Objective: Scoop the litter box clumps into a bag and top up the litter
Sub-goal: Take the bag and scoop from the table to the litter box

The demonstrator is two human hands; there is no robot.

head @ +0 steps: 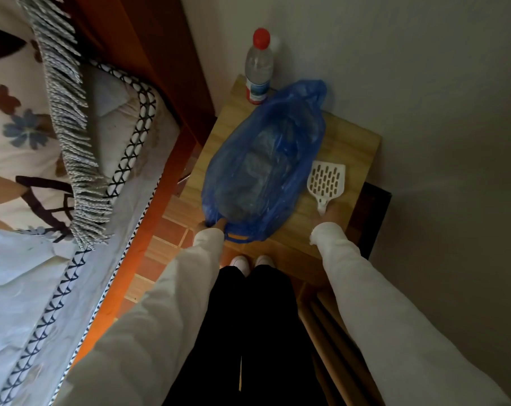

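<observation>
**Blue bag, white scoop, red cap**

We see a translucent blue bag [263, 168] at centre, a white slotted scoop [326, 183] to its right, and a clear bottle [258, 65] with a red cap above — all on a pale wooden table [353, 148]. At left, a floral cream bedcover [17, 127] with grey fringe.

This is a bedroom in a home. A bed [43, 177] with a flowered quilt [17, 127], a fringed throw [69, 136] and a red-brown wooden frame [148, 54] runs along the left of the person's fingers [211, 223]. Beyond the fingers a small wooden surface [348, 150] like a bedside stand sits against a plain white wall [424, 83], a water bottle [258, 65] at its far corner. Below them lies an orange tiled floor [160, 253].
</observation>
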